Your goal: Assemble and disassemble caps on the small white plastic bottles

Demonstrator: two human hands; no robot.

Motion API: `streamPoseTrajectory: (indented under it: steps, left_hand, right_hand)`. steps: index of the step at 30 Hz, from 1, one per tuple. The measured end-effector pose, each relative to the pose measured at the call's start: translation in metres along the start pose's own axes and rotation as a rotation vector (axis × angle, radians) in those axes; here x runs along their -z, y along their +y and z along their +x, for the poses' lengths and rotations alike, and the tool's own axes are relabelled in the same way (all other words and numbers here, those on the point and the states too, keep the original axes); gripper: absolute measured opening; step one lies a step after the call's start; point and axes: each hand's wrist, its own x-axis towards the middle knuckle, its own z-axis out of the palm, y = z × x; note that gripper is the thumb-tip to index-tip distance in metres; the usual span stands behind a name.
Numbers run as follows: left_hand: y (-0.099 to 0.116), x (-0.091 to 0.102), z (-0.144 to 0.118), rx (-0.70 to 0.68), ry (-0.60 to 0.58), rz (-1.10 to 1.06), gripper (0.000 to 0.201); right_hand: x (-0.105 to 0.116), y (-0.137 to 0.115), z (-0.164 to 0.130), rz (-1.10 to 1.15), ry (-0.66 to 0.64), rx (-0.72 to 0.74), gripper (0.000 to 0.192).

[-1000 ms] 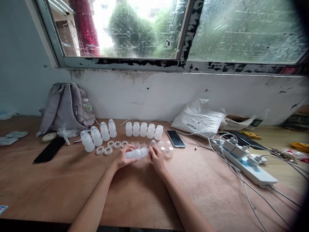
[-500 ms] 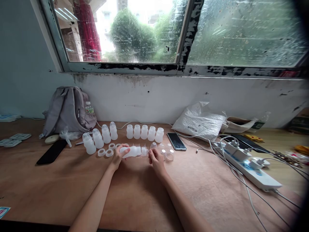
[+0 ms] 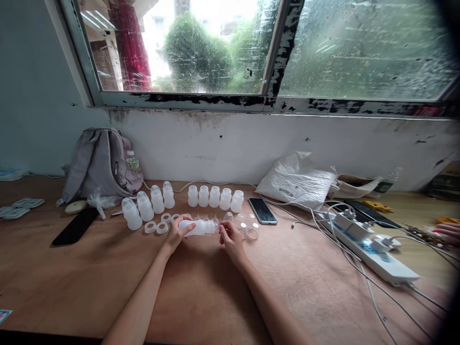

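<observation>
- The left hand is closed round the base end of a bottle, which lies on its side just above the tabletop, spanning the gap between the two hands.
- The right hand has its fingertips pinched narrow at the bottle's neck end; whether they hold a small part there is too small to tell.
- The bottle is a short, round cylinder of milky, translucent plastic, smooth-walled, with a narrower neck.
- Just beyond the hands lie clear rings and, by the right hand, clear domed caps, glossy and see-through.
- Farther beyond the hands stand two rows of like bottles, upright, close together; the row beyond the left hand slants.
- Past the right hand a phone lies flat, dark and glassy; farther right are a crinkled white bag and a white power strip with tangled cables.
- Well left of the left hand sit a soft grey backpack and a second black phone.
- The tabletop is matt brown wood-grain board.
- At the far right edge another person's fingers show.
</observation>
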Motion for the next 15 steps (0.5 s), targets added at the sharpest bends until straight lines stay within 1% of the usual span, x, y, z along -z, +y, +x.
streamPoseTrajectory:
  steps: [7,15]
  left_hand:
    - [0.0001,-0.0008,-0.0003,0.002,0.007,0.014,0.027]
    - [0.0028,-0.0028,-0.0014,0.011,0.006,0.007,0.029]
  right_hand:
    - [0.0,0.0023,-0.0002,-0.037,0.004,0.0,0.02]
    - [0.0005,0.001,-0.0003,-0.068,0.009,-0.009,0.025]
